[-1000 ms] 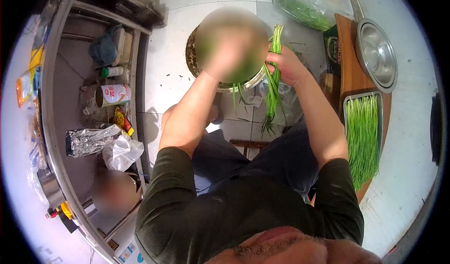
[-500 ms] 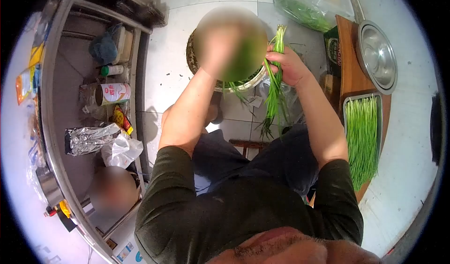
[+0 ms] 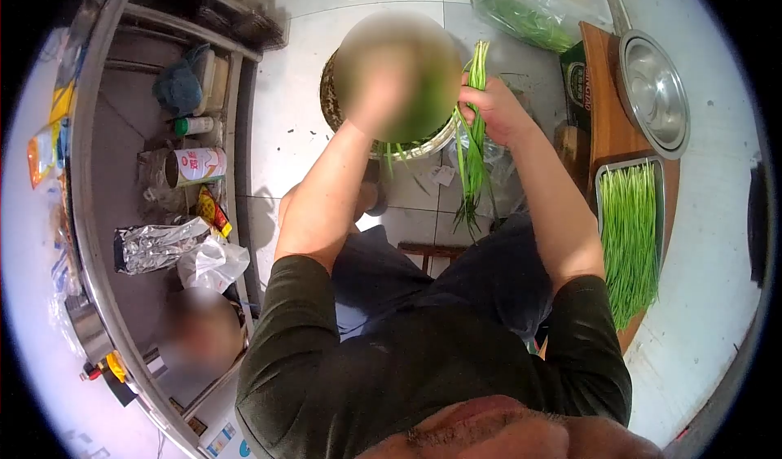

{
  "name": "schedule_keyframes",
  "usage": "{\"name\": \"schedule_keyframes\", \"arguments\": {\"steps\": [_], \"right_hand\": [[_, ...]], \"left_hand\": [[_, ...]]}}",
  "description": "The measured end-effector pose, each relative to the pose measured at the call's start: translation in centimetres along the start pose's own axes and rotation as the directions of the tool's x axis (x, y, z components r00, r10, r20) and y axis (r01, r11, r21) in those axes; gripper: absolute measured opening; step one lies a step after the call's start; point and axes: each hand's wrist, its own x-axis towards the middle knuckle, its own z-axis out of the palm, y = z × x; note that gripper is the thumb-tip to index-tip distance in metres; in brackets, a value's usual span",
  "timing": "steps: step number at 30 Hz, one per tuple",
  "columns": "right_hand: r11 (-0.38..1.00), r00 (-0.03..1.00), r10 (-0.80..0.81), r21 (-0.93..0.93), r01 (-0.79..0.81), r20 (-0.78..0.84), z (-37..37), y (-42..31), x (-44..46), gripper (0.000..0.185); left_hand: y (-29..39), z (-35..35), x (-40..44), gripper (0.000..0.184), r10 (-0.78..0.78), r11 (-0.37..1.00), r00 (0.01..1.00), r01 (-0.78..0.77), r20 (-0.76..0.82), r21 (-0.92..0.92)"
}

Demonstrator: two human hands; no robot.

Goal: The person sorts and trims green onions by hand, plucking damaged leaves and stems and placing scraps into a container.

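My right hand [image 3: 494, 109] is closed around a bunch of garlic chives [image 3: 474, 149], just right of a round basin [image 3: 437, 145]. The pale cut ends point up past my thumb and the green leaves hang down beside the basin. A few strands stray toward the basin. My left hand [image 3: 383, 84] is over the basin, but a round blur covers it and its fingers cannot be made out. Green leaves [image 3: 399, 148] show inside the basin's near edge; the rest of its contents is blurred.
On the wooden board at right are a metal tray [image 3: 661, 184] of aligned chives [image 3: 629, 243] and a steel bowl [image 3: 654, 92]. A plastic bag of greens [image 3: 521, 15] lies at the back. The left rack [image 3: 106, 296] holds a can [image 3: 195, 166] and plastic bags [image 3: 213, 262].
My right hand and the bunch have shifted slightly left, with the hanging leaves drawn closer together. Fewer strands hang over the basin's near rim. My left hand stays over the basin.
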Motion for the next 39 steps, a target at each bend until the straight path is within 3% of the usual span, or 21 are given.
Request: {"name": "schedule_keyframes", "arguments": {"steps": [3,7,10,13,16,19,22,25,28,29,32,35,39], "right_hand": [[1.000,1.000,-0.016,-0.026,0.015,-0.012,-0.2,0.1,0.2,0.034],[0.999,0.997,-0.031,-0.014,0.030,-0.065,0.2,-0.2,-0.1,0.033],[0.999,0.997,-0.029,-0.024,0.028,-0.073,0.0,-0.2,0.1,0.031],[0.999,0.995,-0.034,-0.022,0.032,-0.095,0.0,0.0,0.2,0.030],[0.999,0.995,-0.033,-0.013,0.032,-0.094,-0.1,0.0,0.0,0.027],[0.999,0.991,-0.042,-0.002,0.042,-0.123,0.1,0.2,0.2,0.022],[0.999,0.991,-0.039,-0.019,0.037,-0.128,-0.1,0.3,0.5,0.021],[0.999,0.990,-0.043,-0.029,0.039,-0.134,-0.3,0.6,0.5,0.021],[0.998,0.989,-0.053,-0.033,0.049,-0.139,-0.2,0.5,0.5,0.021],[0.998,0.988,-0.056,-0.035,0.052,-0.143,-0.2,0.4,0.5,0.021],[0.997,0.989,-0.070,-0.030,0.066,-0.129,-0.3,0.5,0.6,0.021],[0.996,0.988,-0.081,-0.040,0.076,-0.134,-0.2,0.5,0.5,0.020],[0.996,0.985,-0.082,-0.050,0.075,-0.151,0.1,0.4,0.3,0.020]], "left_hand": [[1.0,0.1,-0.5,0.022,0.007,0.993,1.000,-0.010,0.023,0.119],[1.0,0.1,0.6,0.022,-0.218,0.844,0.970,0.243,-0.108,0.477],[0.9,0.1,1.2,0.028,-0.215,0.782,0.965,0.263,-0.152,0.564],[0.9,0.0,1.1,0.033,-0.177,0.714,0.980,0.193,-0.094,0.672],[-0.3,-0.3,0.7,0.034,-0.071,0.779,0.997,0.065,-0.015,0.624],[1.7,0.2,0.4,0.033,-0.208,0.720,0.977,0.186,-0.048,0.668],[0.1,0.1,1.1,0.037,-0.162,0.661,0.985,0.151,-0.057,0.735],[-0.9,-0.1,1.0,0.043,-0.074,0.725,0.997,0.076,-0.032,0.685],[0.9,0.3,1.0,0.046,-0.230,0.766,0.968,0.245,-0.103,0.595],[0.0,0.0,1.3,0.043,-0.301,0.821,0.950,0.302,-0.081,0.484],[-1.2,-0.6,1.9,0.040,-0.353,0.888,0.935,0.349,-0.043,0.299],[-0.5,-0.3,1.6,0.036,-0.366,0.881,0.929,0.367,-0.061,0.300],[-1.3,0.2,1.1,0.031,-0.141,0.877,0.985,0.170,-0.098,0.450]]}}
